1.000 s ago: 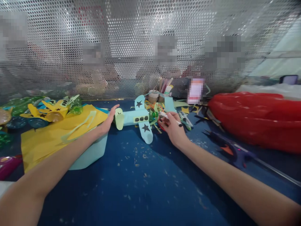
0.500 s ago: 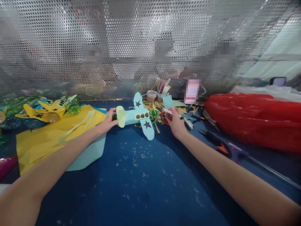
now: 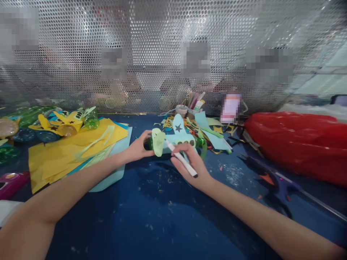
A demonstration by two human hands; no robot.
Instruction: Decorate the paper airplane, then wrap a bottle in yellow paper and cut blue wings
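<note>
My left hand (image 3: 139,147) grips the tail end of a toy airplane (image 3: 178,128), made from a green plastic bottle wrapped in light blue paper. Black stars mark its wings, and a pale green strip with black dots runs along its body. A pale green tail piece (image 3: 157,141) stands up beside my left fingers. In my right hand (image 3: 191,162) is a white marker (image 3: 184,162), pinched so that its tip is at the plane's body near the tail. The lower wing is mostly hidden behind my right hand.
Yellow paper sheets (image 3: 78,148) lie to the left, with other bottle planes (image 3: 59,124) behind them. Paper scraps and a cup of sticks (image 3: 196,101) are at the back. A glue gun (image 3: 282,184) and a red plastic bag (image 3: 295,141) lie right. Perforated mesh (image 3: 157,43) closes the far side.
My right hand has moved from the scraps to the plane's body, bringing the white marker with it. The plane has turned slightly, and the view has shifted a little left.
</note>
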